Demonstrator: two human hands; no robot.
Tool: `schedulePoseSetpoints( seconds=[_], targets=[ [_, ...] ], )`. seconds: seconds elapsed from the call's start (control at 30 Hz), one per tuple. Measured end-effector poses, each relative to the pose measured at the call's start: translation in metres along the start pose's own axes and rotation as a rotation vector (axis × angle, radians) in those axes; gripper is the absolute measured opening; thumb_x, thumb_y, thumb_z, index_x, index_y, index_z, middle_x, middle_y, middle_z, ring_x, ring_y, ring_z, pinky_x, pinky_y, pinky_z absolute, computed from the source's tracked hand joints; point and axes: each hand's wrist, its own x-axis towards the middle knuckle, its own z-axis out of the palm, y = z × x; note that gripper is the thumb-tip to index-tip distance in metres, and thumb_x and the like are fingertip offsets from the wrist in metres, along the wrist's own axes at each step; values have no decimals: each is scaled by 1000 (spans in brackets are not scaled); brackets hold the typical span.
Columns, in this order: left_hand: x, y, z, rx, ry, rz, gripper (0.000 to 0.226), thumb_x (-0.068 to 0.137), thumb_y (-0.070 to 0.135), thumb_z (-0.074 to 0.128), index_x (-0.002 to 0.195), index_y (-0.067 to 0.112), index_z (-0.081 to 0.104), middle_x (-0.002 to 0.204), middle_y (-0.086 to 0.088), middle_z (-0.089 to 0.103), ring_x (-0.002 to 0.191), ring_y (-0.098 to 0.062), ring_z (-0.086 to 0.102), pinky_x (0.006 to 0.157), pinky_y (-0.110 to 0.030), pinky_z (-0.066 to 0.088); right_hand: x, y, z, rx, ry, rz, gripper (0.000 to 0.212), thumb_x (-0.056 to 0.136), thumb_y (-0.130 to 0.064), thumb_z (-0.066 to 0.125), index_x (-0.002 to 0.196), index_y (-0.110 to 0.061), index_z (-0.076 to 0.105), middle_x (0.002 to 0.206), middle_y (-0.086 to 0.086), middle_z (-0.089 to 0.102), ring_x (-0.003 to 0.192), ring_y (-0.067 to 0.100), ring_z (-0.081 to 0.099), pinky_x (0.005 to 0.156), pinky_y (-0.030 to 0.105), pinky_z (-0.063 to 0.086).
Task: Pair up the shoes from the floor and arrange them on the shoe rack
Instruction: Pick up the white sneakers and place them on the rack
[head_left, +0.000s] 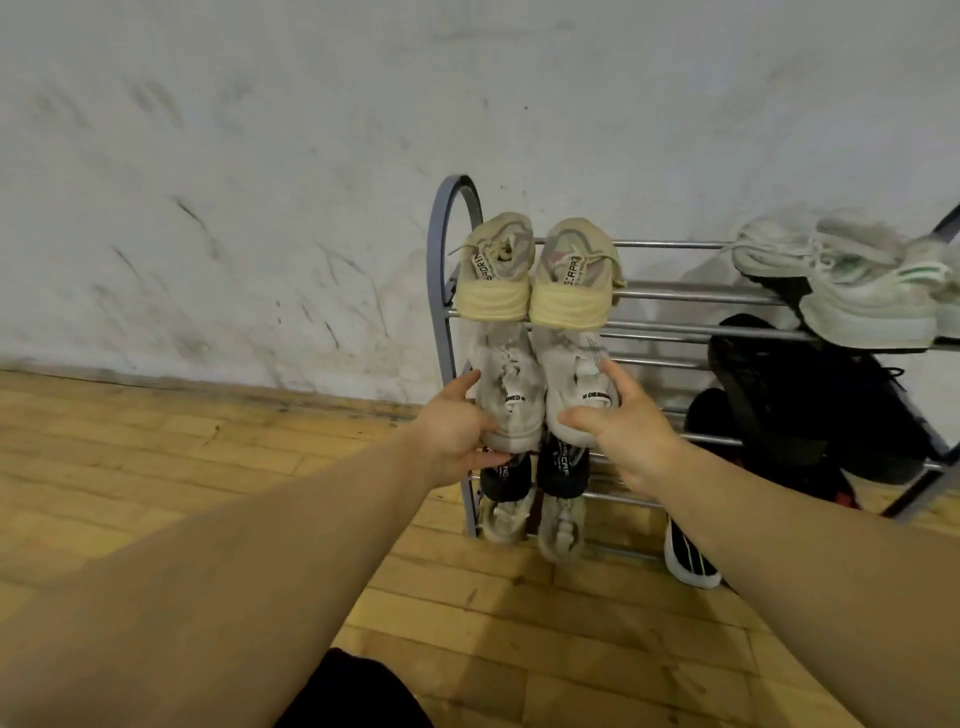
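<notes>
A grey metal shoe rack with several tiers stands against the wall. My left hand grips the heel of the left white sneaker. My right hand grips the heel of the right white sneaker. Both white sneakers lie side by side, toes inward, on the second tier. A beige pair sits on the top tier right above them. Below are a black pair and a dirty light pair on the lower tiers.
Pale green-striped sneakers rest at the top right of the rack. Black shoes fill the right side of the lower tiers. A black shoe with a white sole lies on the wooden floor. A scuffed white wall stands behind.
</notes>
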Motion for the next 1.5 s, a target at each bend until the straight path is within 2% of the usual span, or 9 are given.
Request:
schedulePoseSetpoints(
  seconds=[0.17, 0.37, 0.5, 0.63, 0.9, 1.13, 1.3, 1.4, 1.5],
  targets=[
    [21, -5, 12, 34, 15, 2, 84, 98, -9, 56, 162, 37, 24, 148, -7, 54, 112, -34, 69, 69, -43, 65, 13, 17, -6, -274, -19, -28, 107, 82, -26, 88, 165, -23, 21, 166, 0, 35, 141, 9, 40, 102, 18, 31],
    [22, -15, 3, 305, 65, 34, 82, 99, 18, 66, 162, 42, 17, 153, -2, 48, 125, -30, 60, 94, -48, 59, 19, 16, -15, -542, -29, -48, 117, 74, -44, 88, 166, -29, 17, 166, 0, 35, 147, 20, 41, 112, 30, 37],
    [18, -19, -1, 473, 26, 130, 103, 87, 29, 83, 162, 41, 14, 154, -1, 46, 129, -29, 58, 91, -43, 60, 15, 12, -17, -723, -80, -50, 116, 76, -38, 83, 167, -34, 10, 167, -1, 33, 142, 24, 45, 98, 27, 42],
    [23, -24, -3, 645, 7, 257, 115, 78, 27, 90, 164, 27, 14, 152, 9, 44, 134, -16, 51, 112, -36, 46, 14, 8, -20, -889, -76, -67, 115, 73, -48, 76, 166, -37, 9, 165, -3, 38, 146, 32, 37, 112, 38, 42],
    [27, -21, 0, 726, 102, 409, 68, 94, 9, 73, 153, 19, 41, 109, 15, 58, 100, -15, 64, 77, -19, 48, 22, 20, -21, -728, -6, -166, 103, 79, -44, 81, 164, -38, 22, 168, -6, 32, 151, 19, 35, 117, 30, 32],
    [41, -24, -1, 766, 175, 391, 74, 99, 15, 64, 162, 28, 26, 154, -2, 48, 122, -34, 63, 102, -45, 55, 27, 20, -9, -807, 84, -178, 112, 79, -64, 76, 165, -34, 11, 164, -2, 39, 147, 28, 42, 116, 47, 39],
    [39, -25, -2, 806, 213, 458, 68, 91, 26, 69, 152, 31, 39, 135, 1, 56, 116, -24, 63, 96, -36, 54, 28, 23, -12, -712, 102, -205, 113, 69, -55, 86, 160, -29, 24, 156, 6, 39, 140, 28, 45, 113, 47, 43],
    [35, -23, -2, 843, 297, 442, 66, 85, 29, 70, 144, 26, 40, 121, 2, 42, 102, -29, 61, 87, -46, 57, 26, 25, -19, -732, 52, -218, 97, 73, -38, 85, 153, -24, 32, 147, 6, 39, 128, 25, 50, 104, 38, 46],
    [35, -21, -4, 855, 306, 457, 45, 84, 24, 68, 123, 24, 45, 114, -4, 53, 89, -28, 64, 67, -39, 55, 23, 26, -25, -754, 97, -273, 68, 76, -32, 86, 128, -22, 44, 131, 3, 47, 111, 18, 54, 90, 33, 48]
  ],
)
